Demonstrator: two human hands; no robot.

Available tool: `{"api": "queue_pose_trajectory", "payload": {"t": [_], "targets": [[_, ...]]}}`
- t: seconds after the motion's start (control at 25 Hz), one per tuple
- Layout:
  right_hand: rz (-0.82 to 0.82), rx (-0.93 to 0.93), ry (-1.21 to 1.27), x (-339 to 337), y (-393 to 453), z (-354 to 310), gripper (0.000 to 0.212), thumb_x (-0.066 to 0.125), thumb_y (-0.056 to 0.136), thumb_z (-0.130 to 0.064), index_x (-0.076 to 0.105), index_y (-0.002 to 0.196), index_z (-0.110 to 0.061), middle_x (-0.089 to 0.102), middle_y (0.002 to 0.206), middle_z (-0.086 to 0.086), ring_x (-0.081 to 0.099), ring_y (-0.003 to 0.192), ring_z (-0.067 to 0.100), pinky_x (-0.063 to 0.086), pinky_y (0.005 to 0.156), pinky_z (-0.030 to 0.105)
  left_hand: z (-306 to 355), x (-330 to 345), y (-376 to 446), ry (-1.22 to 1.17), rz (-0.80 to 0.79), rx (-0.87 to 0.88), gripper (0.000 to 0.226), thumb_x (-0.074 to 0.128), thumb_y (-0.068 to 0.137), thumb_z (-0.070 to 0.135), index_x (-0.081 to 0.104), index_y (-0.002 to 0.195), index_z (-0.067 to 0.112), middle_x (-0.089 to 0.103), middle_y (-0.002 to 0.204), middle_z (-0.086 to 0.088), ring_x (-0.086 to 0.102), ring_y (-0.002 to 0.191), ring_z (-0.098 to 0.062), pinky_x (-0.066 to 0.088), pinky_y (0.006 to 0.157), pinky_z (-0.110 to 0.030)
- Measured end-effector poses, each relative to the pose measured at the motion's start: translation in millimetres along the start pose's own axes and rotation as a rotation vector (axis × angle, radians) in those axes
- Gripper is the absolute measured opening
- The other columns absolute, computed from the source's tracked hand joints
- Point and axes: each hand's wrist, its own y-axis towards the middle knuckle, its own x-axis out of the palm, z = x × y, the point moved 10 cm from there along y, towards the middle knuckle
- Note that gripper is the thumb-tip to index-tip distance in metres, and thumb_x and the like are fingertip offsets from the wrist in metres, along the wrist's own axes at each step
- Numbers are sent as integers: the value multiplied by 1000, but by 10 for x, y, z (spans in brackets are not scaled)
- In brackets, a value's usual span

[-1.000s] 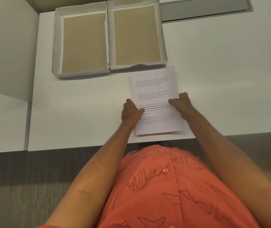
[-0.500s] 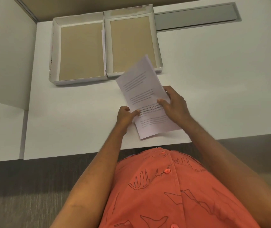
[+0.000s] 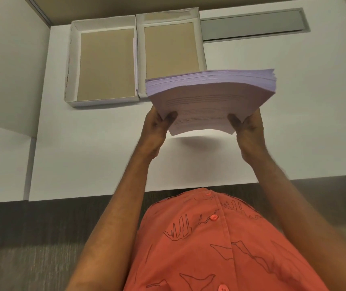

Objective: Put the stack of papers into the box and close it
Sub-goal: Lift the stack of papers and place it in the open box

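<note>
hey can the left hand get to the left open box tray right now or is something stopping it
Probably not right away. The left hand is gripping the stack of papers together with the right hand. The path to the left tray itself looks free.

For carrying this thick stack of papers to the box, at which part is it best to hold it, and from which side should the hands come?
Hold the stack of papers at its two side edges, near the end closest to the body, as the left hand and right hand do now: thumbs on top, fingers underneath. It is thick and loose, so support from below probably keeps the sheets together.
</note>
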Motion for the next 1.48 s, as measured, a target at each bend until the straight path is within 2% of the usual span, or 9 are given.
{"api": "queue_pose_trajectory", "payload": {"t": [0.12, 0.32, 0.8, 0.92, 1.04, 1.08, 1.16, 1.32, 1.48], "targets": [[37, 105, -22, 16, -42, 252, 56, 55, 93, 14, 49, 140, -16, 64, 119, -11, 62, 107, -10, 50, 89, 12, -225, 35, -5, 43, -28, -73, 44, 61, 98, 13, 53, 141, 8, 66, 134, -8, 61, 126, -26, 52, 107, -39], [70, 181, -28, 30, -57, 437, 58, 52, 91, 19, 52, 134, -20, 65, 115, -9, 64, 101, -12, 51, 84, 10, -461, 99, -53, 66, -59, -140, 45, 56, 102, 5, 47, 146, 11, 64, 137, -6, 59, 128, -21, 54, 99, -23], [-18, 231, -242, 102, 115, 893, 48, 51, 95, 7, 52, 138, -14, 66, 118, -2, 62, 112, 15, 49, 79, 12, -1134, 26, 14, 295, -76, -299, 42, 51, 103, 2, 57, 142, 17, 65, 136, -4, 58, 128, -23, 49, 112, -45], [-70, 201, -320, 125, 203, 883, 50, 52, 97, 7, 51, 143, -15, 65, 132, 4, 60, 122, 20, 53, 89, 11, -1081, -15, 97, 298, -53, -299, 41, 52, 103, 5, 58, 142, 18, 66, 136, -2, 59, 128, -23, 49, 111, -42], [-94, 172, -403, 277, 482, 754, 54, 52, 94, 2, 52, 141, -24, 64, 135, -1, 60, 127, 21, 53, 107, 42, -858, -155, 327, 278, 1, -283, 39, 52, 103, 4, 58, 138, 19, 67, 134, 1, 60, 126, -21, 49, 108, -35], [-100, 161, -408, 366, 615, 663, 53, 52, 93, -1, 52, 139, -26, 64, 134, -3, 60, 126, 20, 52, 108, 46, -738, -223, 457, 268, 15, -264, 38, 52, 102, 3, 59, 136, 20, 67, 130, 3, 61, 123, -19, 49, 105, -31], [-91, 149, -374, 556, 934, 436, 46, 54, 93, -5, 53, 134, -25, 66, 127, -8, 63, 120, 16, 54, 104, 42, -448, -387, 791, 244, 38, -204, 39, 54, 101, 2, 58, 136, 20, 68, 127, 4, 63, 117, -14, 50, 102, -25], [-65, 113, -322, 948, 1609, -26, 38, 52, 94, -1, 49, 129, -16, 62, 114, -13, 62, 105, 6, 52, 83, 21, 54, -737, 1538, 211, 86, -108, 43, 58, 99, 3, 53, 140, 17, 68, 130, 0, 67, 115, -12, 56, 93, -20], [-22, 155, -328, 1304, 2191, -2, 48, 49, 95, 0, 45, 142, -11, 60, 131, 1, 60, 119, 20, 53, 99, 34, 31, -1002, 2202, 189, 206, -181, 41, 57, 99, 4, 53, 138, 13, 67, 134, -6, 67, 118, -23, 57, 100, -38]]}}
